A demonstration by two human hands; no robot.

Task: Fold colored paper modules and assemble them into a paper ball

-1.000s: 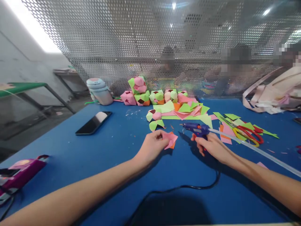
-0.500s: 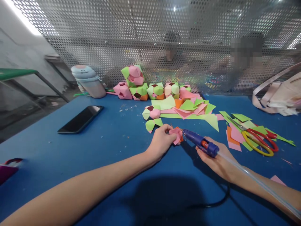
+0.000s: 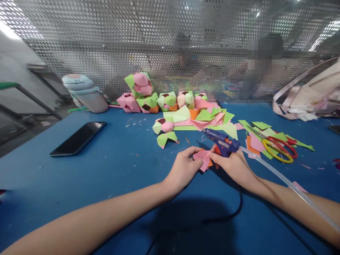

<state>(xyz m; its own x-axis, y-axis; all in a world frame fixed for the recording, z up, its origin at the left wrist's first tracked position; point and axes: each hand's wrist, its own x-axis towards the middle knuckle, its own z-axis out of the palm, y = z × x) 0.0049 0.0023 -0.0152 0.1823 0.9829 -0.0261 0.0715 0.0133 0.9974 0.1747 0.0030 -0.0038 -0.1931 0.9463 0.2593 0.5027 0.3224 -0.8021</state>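
Observation:
My left hand (image 3: 183, 169) pinches a small folded pink and orange paper piece (image 3: 203, 159) just above the blue table (image 3: 119, 166). My right hand (image 3: 231, 166) meets it from the right, fingertips on the same paper. This hand also grips a blue hot glue gun (image 3: 221, 141) with an orange trigger, its nozzle pointing up and left, away from the paper. A clear glue stick (image 3: 284, 182) trails from the gun's back over my right forearm. Its black cord (image 3: 233, 212) loops toward me.
Loose green, pink and orange paper sheets (image 3: 204, 118) lie behind my hands, with folded paper cubes (image 3: 148, 99) stacked along a perforated metal screen (image 3: 170, 46). Red-and-yellow scissors (image 3: 278, 148) rest at right, a black phone (image 3: 78, 138) at left. People sit behind the screen.
The glue gun's nozzle has lifted off the paper piece and swung up. My right hand has moved in, and its fingers now pinch the paper together with the left.

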